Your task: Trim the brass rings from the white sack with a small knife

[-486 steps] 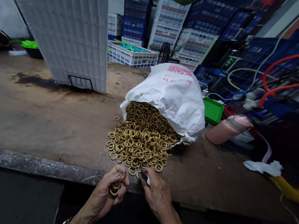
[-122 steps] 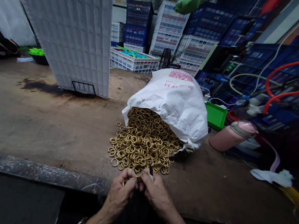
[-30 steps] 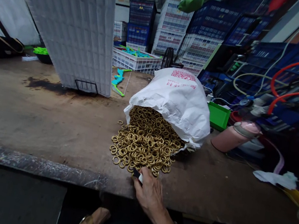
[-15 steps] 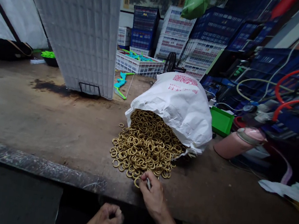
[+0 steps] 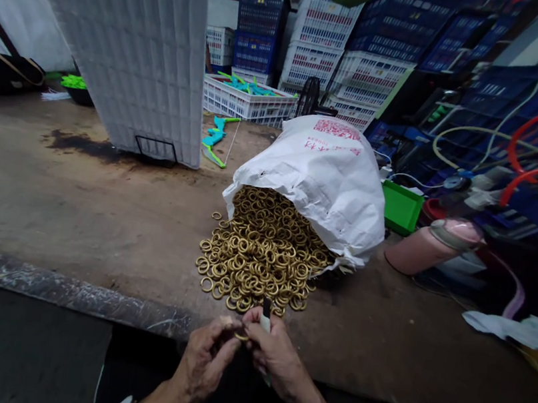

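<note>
Brass-coloured rings (image 5: pixel 260 261) spill in a heap from the mouth of a white woven sack (image 5: pixel 323 176) lying on the table. Just in front of the heap, at the table's edge, my two hands meet. Between their fingertips is a single ring (image 5: pixel 241 336), partly covered by the fingers. My left hand (image 5: pixel 205 357) pinches it from the left. In my right hand (image 5: pixel 278 358) is a slim, knife-like tool (image 5: pixel 265 319) with a pale body and a dark tip pointing up; the right fingertips also touch the ring.
A white padded panel (image 5: pixel 134 53) stands on the wooden table (image 5: pixel 95 216), with a toy bow (image 5: pixel 215 139) beside it. On the right are a green tray (image 5: pixel 400 208), a pink bottle (image 5: pixel 431 246) and orange hoses. Stacked crates (image 5: pixel 327 18) line the back.
My right hand has drawn a ring back from the front of the heap. My left hand has risen to meet it and now grips the ring. The view has shifted slightly.
</note>
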Demonstrator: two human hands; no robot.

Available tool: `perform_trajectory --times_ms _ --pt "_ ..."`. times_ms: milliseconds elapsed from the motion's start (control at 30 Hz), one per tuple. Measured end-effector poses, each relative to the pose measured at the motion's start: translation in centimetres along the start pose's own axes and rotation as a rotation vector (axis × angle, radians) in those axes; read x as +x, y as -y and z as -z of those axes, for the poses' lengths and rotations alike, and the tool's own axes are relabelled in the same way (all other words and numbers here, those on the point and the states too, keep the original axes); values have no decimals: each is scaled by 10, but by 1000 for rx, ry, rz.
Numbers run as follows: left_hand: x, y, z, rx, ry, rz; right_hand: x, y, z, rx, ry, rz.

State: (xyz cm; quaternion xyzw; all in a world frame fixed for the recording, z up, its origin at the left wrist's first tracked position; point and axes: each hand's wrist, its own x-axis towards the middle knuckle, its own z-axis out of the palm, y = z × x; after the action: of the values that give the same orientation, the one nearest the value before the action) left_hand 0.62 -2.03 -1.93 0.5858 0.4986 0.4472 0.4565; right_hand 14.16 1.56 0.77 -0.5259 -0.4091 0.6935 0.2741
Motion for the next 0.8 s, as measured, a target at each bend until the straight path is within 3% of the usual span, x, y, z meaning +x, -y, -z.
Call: perform_trajectory --times_ms 100,267,400,633,733,800 --pt "1 -1 0 -24 6 37 2 -6 0 -76 -4 46" --pt "1 -4 -1 -150 5 206 5 -12 3 -342 -88 302" --pt "-1 -6 -3 -313 81 401 3 -11 4 -387 -70 305" --pt "-6 -7 -4 -558 107 443 4 -13 4 -341 -29 305" --pt "-6 -11 -4 -553 58 465 2 -13 5 -520 -108 370" --pt "-5 -14 -4 -517 24 475 -2 -14 5 -694 -90 420"
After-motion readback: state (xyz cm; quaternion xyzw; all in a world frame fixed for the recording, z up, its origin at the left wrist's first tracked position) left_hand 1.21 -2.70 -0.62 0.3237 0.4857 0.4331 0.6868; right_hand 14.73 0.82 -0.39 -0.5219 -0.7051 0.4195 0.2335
